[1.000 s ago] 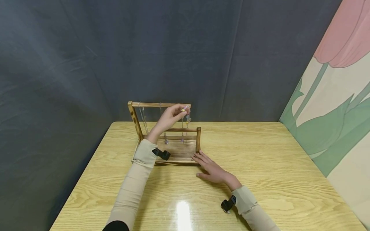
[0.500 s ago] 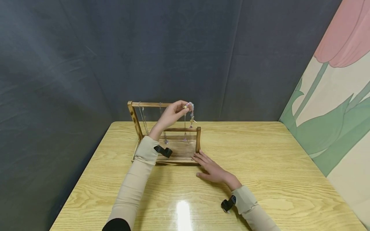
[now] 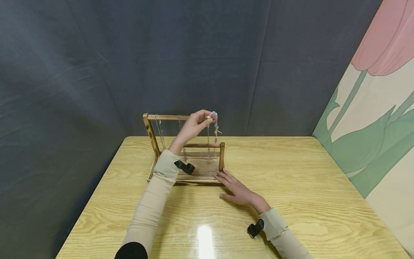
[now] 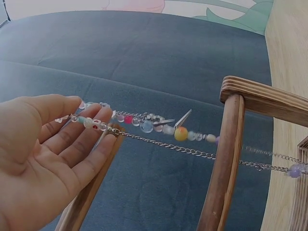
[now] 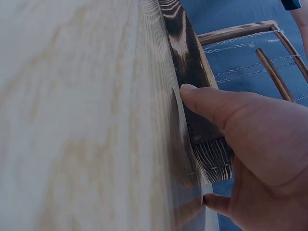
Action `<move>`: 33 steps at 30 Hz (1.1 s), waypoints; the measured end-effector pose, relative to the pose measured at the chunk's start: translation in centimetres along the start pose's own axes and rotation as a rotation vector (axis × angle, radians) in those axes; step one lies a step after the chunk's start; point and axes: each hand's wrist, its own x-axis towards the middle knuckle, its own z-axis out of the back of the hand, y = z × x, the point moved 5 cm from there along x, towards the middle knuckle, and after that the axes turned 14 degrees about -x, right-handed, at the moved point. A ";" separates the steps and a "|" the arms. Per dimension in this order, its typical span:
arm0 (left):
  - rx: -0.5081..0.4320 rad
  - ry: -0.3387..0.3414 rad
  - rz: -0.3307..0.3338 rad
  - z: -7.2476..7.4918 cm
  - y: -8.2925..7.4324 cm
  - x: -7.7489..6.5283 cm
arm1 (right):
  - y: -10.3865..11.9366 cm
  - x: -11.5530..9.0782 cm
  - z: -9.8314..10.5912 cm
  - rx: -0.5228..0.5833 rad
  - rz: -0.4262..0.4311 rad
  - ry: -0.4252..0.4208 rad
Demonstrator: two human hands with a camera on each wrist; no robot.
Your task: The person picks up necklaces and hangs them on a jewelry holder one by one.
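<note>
My left hand (image 3: 194, 126) pinches a beaded necklace (image 4: 180, 133) between thumb and fingers, at the right end of the stand's upper bar (image 3: 166, 117). Coloured beads, one orange-yellow and one light blue, run along part of it; a silver chain (image 4: 168, 144) hangs down to a purple bead (image 4: 294, 171). Several silver chains (image 3: 160, 131) hang on the bar's left part. My right hand (image 3: 237, 190) rests at the front right corner of the wooden jewelry stand (image 3: 200, 168), fingers stretched out. In the right wrist view, its thumb (image 5: 207, 100) lies against the dark base edge.
The stand is on a light wood-grain table (image 3: 300, 180). A lower bar (image 3: 203, 145) with a right-hand post (image 3: 221, 156) rises over its tray. Behind hangs a dark blue-grey cloth (image 3: 194, 54); a tulip-painted wall (image 3: 372, 118) is at the right.
My left hand has moved up and to the right with the beaded necklace, whose beads now hang beyond the upper bar's end. The right hand and the stand stay where they were.
</note>
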 end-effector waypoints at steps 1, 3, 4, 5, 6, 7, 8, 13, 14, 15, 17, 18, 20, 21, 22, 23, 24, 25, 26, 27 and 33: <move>-0.003 -0.002 -0.004 0.0 -0.1 0.1 | 0.0 0.0 0.0 0.001 0.000 -0.001; -0.008 -0.010 -0.009 0.0 -0.5 0.0 | 0.0 0.0 0.0 0.004 0.000 -0.003; -0.006 -0.016 -0.009 0.0 -0.7 0.0 | 0.0 0.0 0.0 0.005 0.001 -0.003; -0.007 -0.021 -0.009 0.0 -0.8 0.0 | 0.0 0.0 0.0 0.005 0.000 -0.003; -0.010 -0.025 -0.010 0.0 -0.8 0.1 | 0.0 0.0 0.0 0.007 -0.001 -0.002; -0.011 -0.030 -0.011 0.1 -0.8 0.2 | 0.0 0.0 0.0 0.008 -0.001 -0.002; -0.012 -0.036 -0.012 0.1 -0.8 0.2 | 0.0 0.0 0.0 0.008 -0.002 -0.001; -0.041 -0.053 -0.021 0.7 0.7 0.9 | -0.1 0.1 -0.1 0.001 -0.001 0.001; -0.042 -0.057 -0.022 0.9 1.1 1.0 | -0.1 0.1 -0.1 -0.001 -0.001 0.001; -0.047 -0.063 -0.023 1.1 1.5 1.2 | -0.1 0.1 -0.1 -0.002 -0.001 0.001; -0.041 -0.074 -0.024 1.3 2.0 1.4 | -0.1 0.1 -0.1 -0.005 -0.002 0.000; -0.041 -0.080 -0.025 1.4 2.1 1.5 | -0.2 0.1 -0.1 -0.004 -0.002 0.000; -0.035 -0.092 -0.022 1.6 2.1 1.4 | -0.1 0.1 -0.2 -0.002 -0.002 0.000; -0.038 -0.096 -0.022 1.7 2.0 1.3 | -0.1 0.1 -0.2 -0.002 -0.002 0.002; -0.042 -0.098 -0.021 1.7 1.9 1.3 | -0.1 0.1 -0.2 -0.002 -0.002 0.001; -0.045 -0.100 -0.022 1.6 1.4 1.1 | -0.1 0.1 -0.2 -0.002 -0.002 0.002; -0.047 -0.100 -0.024 1.6 1.0 0.9 | -0.1 0.1 -0.2 0.000 -0.003 0.002; -0.048 -0.100 -0.025 1.6 0.7 0.8 | 0.0 0.1 -0.1 0.000 -0.003 0.002; -0.057 -0.098 -0.030 1.5 0.2 0.6 | 0.0 0.1 -0.1 0.001 -0.004 0.002; -0.064 -0.095 -0.039 1.5 -0.2 0.4 | 0.0 0.1 -0.1 0.003 -0.005 0.002; -0.073 -0.099 -0.069 1.5 -1.2 -0.1 | -0.1 0.1 -0.1 -0.005 -0.004 -0.003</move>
